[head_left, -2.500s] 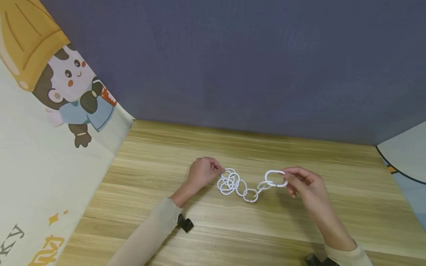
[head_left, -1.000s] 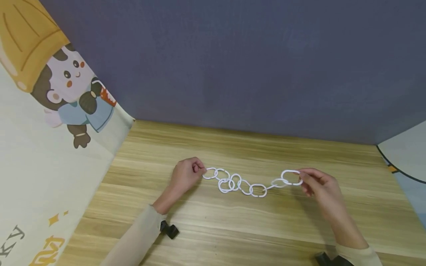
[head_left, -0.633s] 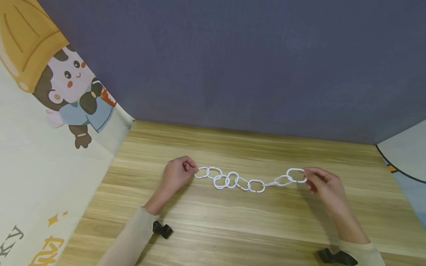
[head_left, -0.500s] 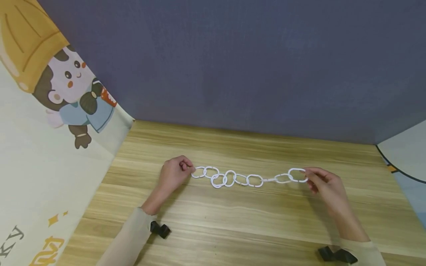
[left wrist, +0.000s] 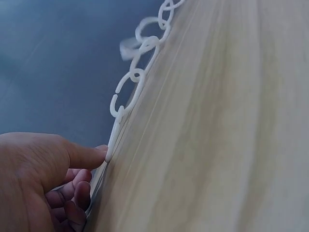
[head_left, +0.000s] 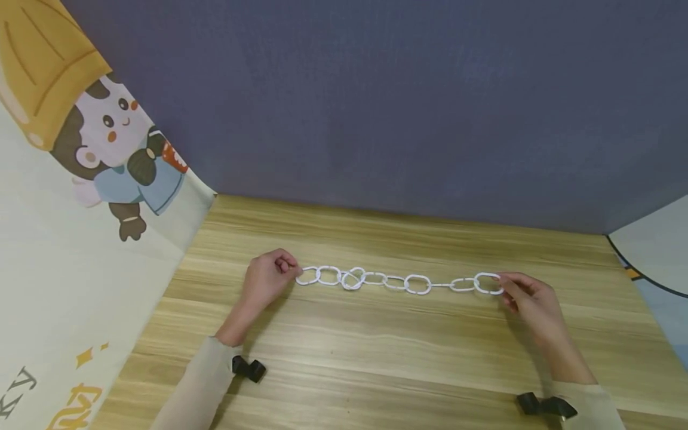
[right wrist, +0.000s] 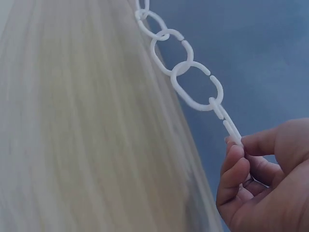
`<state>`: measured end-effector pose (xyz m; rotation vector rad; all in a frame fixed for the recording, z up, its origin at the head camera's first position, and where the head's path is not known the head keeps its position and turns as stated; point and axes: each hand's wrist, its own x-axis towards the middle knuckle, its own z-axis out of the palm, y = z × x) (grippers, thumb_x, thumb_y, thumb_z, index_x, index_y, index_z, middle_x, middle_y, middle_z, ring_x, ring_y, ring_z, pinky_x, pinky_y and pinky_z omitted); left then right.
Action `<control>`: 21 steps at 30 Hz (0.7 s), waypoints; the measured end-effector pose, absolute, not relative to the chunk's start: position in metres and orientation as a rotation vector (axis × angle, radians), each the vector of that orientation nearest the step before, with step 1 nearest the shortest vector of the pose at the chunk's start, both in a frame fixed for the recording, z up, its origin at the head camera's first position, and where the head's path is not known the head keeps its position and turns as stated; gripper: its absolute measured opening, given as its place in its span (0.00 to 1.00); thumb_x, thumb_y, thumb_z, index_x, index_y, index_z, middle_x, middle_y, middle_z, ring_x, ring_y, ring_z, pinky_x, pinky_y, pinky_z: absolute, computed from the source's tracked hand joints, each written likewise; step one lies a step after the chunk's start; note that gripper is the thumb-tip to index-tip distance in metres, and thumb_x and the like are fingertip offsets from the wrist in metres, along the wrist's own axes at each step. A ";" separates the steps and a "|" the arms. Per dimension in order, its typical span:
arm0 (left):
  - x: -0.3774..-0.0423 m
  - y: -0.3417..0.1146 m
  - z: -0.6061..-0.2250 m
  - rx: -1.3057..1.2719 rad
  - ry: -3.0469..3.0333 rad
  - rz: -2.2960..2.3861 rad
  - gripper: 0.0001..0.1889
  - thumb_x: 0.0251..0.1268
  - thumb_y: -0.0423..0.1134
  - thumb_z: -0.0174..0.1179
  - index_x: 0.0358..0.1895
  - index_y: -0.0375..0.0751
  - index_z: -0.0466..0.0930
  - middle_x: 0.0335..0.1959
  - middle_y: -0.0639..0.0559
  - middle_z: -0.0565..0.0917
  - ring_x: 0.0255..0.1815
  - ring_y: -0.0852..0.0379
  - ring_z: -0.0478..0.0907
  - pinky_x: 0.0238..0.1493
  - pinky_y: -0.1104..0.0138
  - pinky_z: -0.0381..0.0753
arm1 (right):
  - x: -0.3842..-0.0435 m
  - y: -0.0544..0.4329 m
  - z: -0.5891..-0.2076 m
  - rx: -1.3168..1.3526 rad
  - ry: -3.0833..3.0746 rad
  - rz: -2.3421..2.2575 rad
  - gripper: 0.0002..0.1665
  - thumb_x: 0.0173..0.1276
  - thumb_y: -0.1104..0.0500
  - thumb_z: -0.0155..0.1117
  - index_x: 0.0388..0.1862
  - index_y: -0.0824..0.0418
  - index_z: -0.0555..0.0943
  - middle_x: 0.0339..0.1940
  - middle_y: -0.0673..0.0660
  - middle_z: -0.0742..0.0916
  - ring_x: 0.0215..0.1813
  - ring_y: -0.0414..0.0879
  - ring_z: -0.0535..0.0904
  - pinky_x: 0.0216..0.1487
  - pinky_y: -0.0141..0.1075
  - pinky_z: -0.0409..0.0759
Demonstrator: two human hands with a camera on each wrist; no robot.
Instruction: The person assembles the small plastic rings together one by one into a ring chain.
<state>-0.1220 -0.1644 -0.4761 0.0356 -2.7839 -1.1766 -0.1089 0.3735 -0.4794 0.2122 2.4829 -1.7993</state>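
A white chain of oval plastic links (head_left: 417, 276) stretches nearly straight from side to side in the head view. Its left end link (left wrist: 114, 137) is pinched between thumb and fingers of my left hand (head_left: 267, 278). At the other end, my right hand (head_left: 532, 301) pinches the last link (right wrist: 232, 126). Small gaps show in several links. Left of the chain's middle, links overlap in a small bunch (head_left: 352, 278); in the left wrist view one link there is blurred. Whether the chain's middle touches the table cannot be told.
Beneath the hands lies a wood-grain table (head_left: 344, 358). A dark blue-grey panel (head_left: 376, 107) rises at its back edge. On the left stands a pale wall with a cartoon figure (head_left: 120, 143); another pale panel (head_left: 661, 251) is at the right.
My left hand has moved left and my right hand slightly right, both still pinching the end links. The bunched, sagging chain has drawn out into an almost straight line.
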 end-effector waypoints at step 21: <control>-0.130 -0.186 -0.478 0.074 -2.768 -1.099 0.07 0.65 0.35 0.80 0.36 0.40 0.90 0.28 0.51 0.86 0.30 0.55 0.81 0.36 0.67 0.79 | -0.119 0.383 -0.503 0.266 2.577 -1.726 0.12 0.85 0.64 0.65 0.54 0.73 0.88 0.30 0.41 0.89 0.29 0.34 0.82 0.27 0.26 0.80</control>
